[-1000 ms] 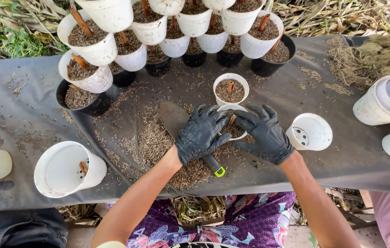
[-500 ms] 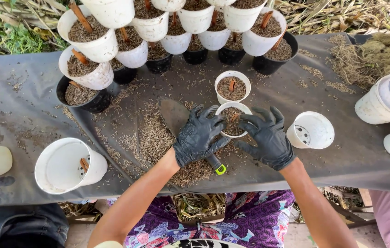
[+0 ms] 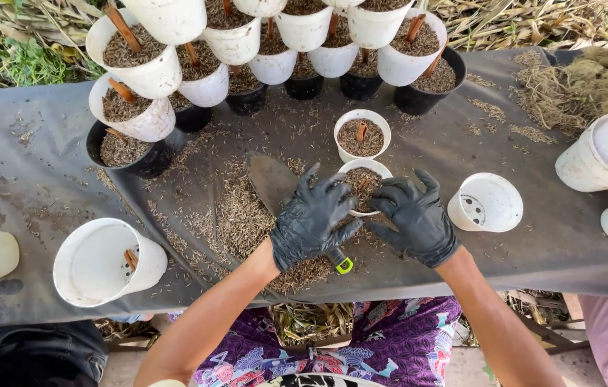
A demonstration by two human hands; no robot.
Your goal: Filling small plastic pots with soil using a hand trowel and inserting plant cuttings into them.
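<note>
The small white pot (image 3: 363, 185), filled with brown husk mix, stands on the grey-covered counter (image 3: 46, 154) just in front of a second filled white pot (image 3: 362, 133). The left hand (image 3: 312, 218), in a black glove, curls its grip round the pot's left rim; the right hand (image 3: 413, 218), gloved alike, has its fingers bent against the right rim. A trowel (image 3: 275, 183) lies left of the pot, its blade on scattered husk, its handle under the left hand. An empty white pot (image 3: 486, 203) lies tipped to the right of the pot.
</note>
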